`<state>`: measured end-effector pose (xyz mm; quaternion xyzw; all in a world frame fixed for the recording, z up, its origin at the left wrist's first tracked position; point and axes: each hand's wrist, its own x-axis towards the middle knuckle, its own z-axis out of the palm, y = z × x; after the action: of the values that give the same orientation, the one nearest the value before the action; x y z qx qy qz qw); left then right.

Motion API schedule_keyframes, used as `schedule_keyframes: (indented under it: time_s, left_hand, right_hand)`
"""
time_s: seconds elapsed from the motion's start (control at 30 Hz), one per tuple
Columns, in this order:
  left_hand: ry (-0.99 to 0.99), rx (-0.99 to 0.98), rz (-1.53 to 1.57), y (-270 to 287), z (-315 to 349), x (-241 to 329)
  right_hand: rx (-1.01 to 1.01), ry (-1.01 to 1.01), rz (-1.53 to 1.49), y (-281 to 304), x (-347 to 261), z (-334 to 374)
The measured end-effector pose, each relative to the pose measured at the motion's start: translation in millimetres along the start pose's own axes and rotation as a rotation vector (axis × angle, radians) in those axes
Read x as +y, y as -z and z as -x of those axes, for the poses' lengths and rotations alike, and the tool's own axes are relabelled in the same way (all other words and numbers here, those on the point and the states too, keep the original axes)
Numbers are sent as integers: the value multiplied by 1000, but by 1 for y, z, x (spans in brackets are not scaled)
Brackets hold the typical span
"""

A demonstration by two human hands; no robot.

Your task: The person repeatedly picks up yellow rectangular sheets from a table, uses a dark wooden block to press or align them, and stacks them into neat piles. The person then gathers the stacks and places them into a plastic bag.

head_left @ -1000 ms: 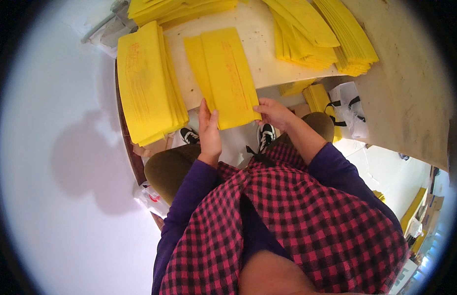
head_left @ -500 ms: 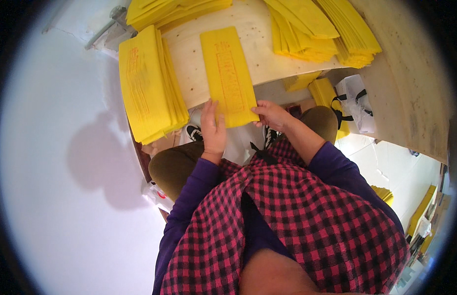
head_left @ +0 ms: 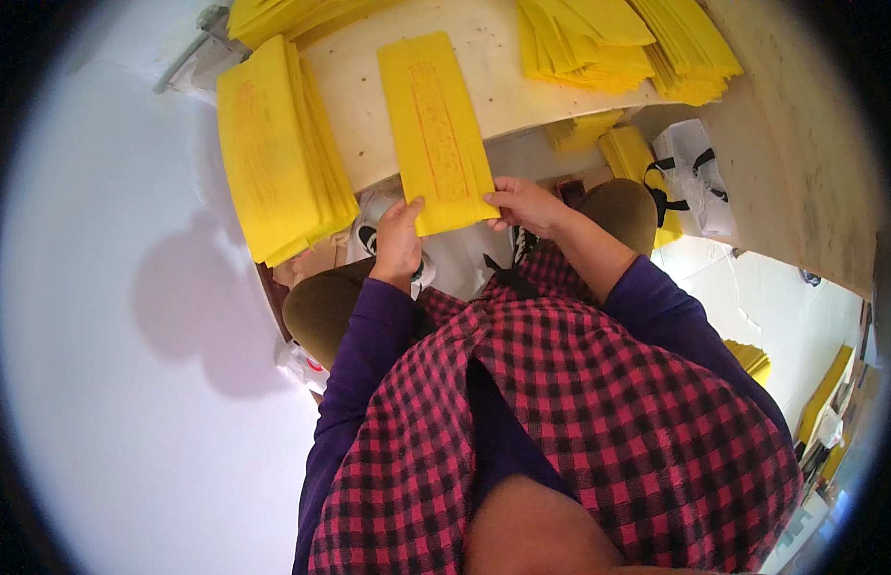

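Yellow paper is everywhere in this head view. One long yellow sheet (head_left: pixel 436 129) lies flat on the pale wooden table (head_left: pixel 508 86), with a strip of red print down its middle. Its long side runs away from the person — the far end points up toward the top of the picture and leans a little to the left, and the near end hangs just over the table's edge, close to the person's lap.

Both hands are at that near end. The left hand (head_left: pixel 399 244) holds the near left corner, with the thumb on top of the sheet and the fingers tucked under it, pinched onto the paper. The right hand (head_left: pixel 524 203) holds the near right corner — its fingers are curled and closed on the edge of the sheet. The two hands are apart, one at each corner.

Just to the left of the sheet sits a thick stack of yellow sheets (head_left: pixel 273 153), also lying long-ways away from the person. More fanned yellow piles (head_left: pixel 618 43) rest at the far right of the table. Under the table edge on the right there is a white bag with black straps (head_left: pixel 694 172), beside more yellow paper. The person wears a red and black checked shirt (head_left: pixel 579 412) with purple sleeves.
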<state>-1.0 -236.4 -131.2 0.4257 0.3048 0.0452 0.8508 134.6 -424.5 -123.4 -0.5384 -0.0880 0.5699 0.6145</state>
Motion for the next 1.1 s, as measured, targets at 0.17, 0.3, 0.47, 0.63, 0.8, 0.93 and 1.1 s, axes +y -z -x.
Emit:
schedule_keyframes:
  time_s: [0.17, 0.3, 0.47, 0.63, 0.8, 0.93, 1.1]
  left_hand:
    - [40, -33, 48, 5, 9, -9]
    - [81, -50, 69, 4, 6, -12]
    - [-53, -78, -33, -7, 9, -5]
    - [-170, -80, -321, -18, 40, 6]
    - [-298, -108, -600, -27, 69, 20]
    - [-445, -33, -637, -32, 87, 38]
    - [-604, 47, -628, -28, 107, 83]
  right_hand:
    - [-35, -25, 8, 2, 11, 10]
    - [-25, -45, 38, 6, 13, 6]
    - [-4, 50, -115, 9, -14, -15]
    - [-25, 81, -321, 1, -28, -34]
    - [-94, 216, -459, -20, -29, -38]
    - [-101, 334, -407, -38, -51, -27]
    - [-153, 455, -365, -83, -110, -25]
